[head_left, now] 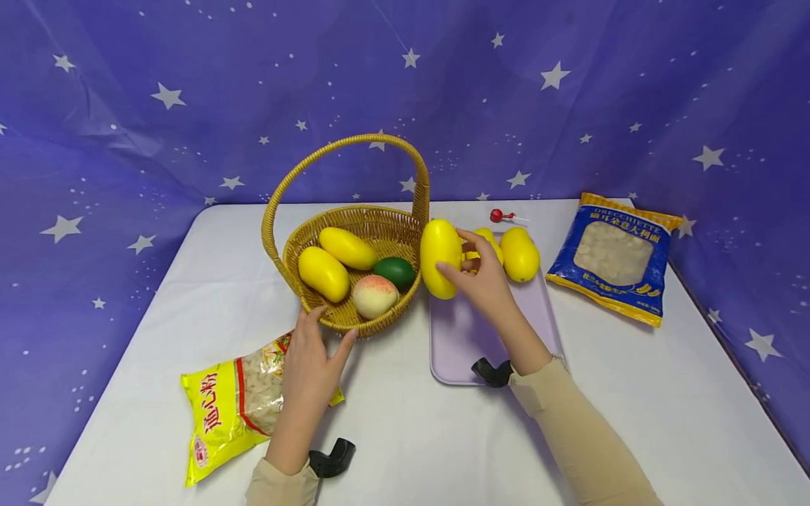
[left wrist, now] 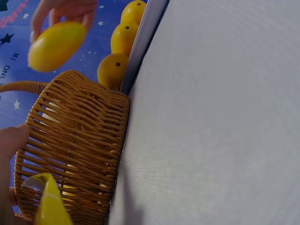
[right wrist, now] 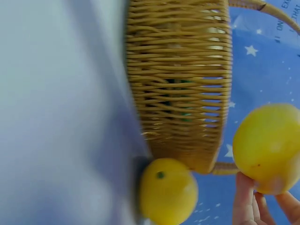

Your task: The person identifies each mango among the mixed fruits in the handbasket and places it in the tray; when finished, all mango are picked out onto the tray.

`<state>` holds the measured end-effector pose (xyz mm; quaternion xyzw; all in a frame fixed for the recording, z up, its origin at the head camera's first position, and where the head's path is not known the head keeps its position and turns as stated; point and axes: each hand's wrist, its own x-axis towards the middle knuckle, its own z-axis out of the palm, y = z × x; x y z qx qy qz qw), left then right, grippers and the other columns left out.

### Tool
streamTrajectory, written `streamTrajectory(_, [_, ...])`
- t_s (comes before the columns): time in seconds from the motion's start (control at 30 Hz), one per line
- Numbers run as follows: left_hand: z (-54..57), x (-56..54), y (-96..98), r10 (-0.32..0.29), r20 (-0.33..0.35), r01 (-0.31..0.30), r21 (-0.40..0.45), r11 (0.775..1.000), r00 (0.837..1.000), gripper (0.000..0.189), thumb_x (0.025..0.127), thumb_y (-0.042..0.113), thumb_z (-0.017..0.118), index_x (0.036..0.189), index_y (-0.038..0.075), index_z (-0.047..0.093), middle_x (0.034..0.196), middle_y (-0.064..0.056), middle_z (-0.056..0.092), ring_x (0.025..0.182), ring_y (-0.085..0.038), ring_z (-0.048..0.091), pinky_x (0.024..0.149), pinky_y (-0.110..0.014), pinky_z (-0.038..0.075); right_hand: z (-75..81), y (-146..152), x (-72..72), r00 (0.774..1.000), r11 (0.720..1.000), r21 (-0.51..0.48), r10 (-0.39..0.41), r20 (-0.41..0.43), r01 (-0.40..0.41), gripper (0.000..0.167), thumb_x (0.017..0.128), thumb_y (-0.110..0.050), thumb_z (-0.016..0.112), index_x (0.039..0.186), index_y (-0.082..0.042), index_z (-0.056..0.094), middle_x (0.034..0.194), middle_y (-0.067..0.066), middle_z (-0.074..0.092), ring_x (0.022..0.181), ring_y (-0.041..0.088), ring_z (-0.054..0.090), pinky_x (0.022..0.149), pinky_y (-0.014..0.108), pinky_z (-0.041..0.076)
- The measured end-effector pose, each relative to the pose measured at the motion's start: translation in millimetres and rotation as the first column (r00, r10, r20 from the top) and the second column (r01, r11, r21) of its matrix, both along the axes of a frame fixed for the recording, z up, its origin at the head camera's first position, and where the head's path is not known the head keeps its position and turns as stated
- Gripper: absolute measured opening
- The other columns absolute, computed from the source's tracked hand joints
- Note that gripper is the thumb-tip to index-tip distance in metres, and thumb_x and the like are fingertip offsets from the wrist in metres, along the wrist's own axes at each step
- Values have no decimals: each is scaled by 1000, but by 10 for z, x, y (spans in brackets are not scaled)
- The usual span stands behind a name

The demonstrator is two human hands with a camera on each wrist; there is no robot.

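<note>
A yellow mango [head_left: 441, 258] is off the table, its long side upright, above the tray by the basket's right rim. The fingers and thumb of my right hand [head_left: 484, 277] grip it from the right. Inside the wicker basket [head_left: 367, 327] lie two yellow mangoes [head_left: 324, 274], a peach [head_left: 375, 296] and a dark green oval fruit [head_left: 394, 272]. My left hand [head_left: 310, 365] rests on the basket's near rim, thumb and fingers spread apart. The left wrist view shows its thumb on the wicker edge. More yellow mangoes [head_left: 520, 254] sit at the tray's far end, partly behind my right hand.
A lilac tray [head_left: 455, 351] lies right of the basket. Under my left forearm is a yellow pasta bag [head_left: 221, 414]. A blue orecchiette bag [head_left: 614, 260] lies far right, and a red lollipop [head_left: 498, 215] is behind the tray. The tall handle [head_left: 344, 144] arches over the basket.
</note>
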<state>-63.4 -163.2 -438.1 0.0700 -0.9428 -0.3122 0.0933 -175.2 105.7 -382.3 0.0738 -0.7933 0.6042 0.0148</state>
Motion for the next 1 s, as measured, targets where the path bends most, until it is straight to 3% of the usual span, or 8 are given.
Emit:
streamTrajectory(0.1, [-12,4,-7,2,-4,-2,-2,1000,1000,78,90,64,50,142,9,34,149,-20,31,131,-38,37,103,-56,33,-120,69,88,998,1000,15,11,58,-12,66,84,-18,75,142,-7,43,119,16,48,87,26,53,72,26,48])
streamTrajectory(0.33, [-28,15,-11,1,7,-1,0,1000,1000,79,90,66,48,143,9,33,148,-19,31,131,-38,36,103,-57,32,-372,214,278,987,988,155,-3,160,-22,69,85,-27,75,142,-7,42,117,15,49,84,27,52,68,31,48])
streamTrajectory(0.57, [-17,5,-14,1,-10,-1,-4,1000,1000,78,90,66,49,143,10,34,149,-21,31,132,-38,36,104,-57,32,-496,283,367,965,951,301,-6,262,-76,72,86,-39,71,145,-9,42,117,16,48,102,30,48,76,34,47])
streamTrajectory(0.77, [-11,5,-15,-6,6,6,3,1000,1000,79,90,66,49,143,10,33,148,-20,31,132,-38,36,104,-56,31,-526,241,386,965,914,392,-5,261,-101,76,85,-47,69,144,-7,42,108,16,48,95,29,47,75,36,41])
streamTrajectory(1.0, [-7,1,-17,-2,-13,2,1,1000,1000,78,90,65,50,142,10,34,147,-20,32,130,-38,37,103,-56,32,-508,157,398,972,897,436,-30,232,-76,83,81,-57,70,142,-8,43,106,15,47,93,28,46,75,37,39])
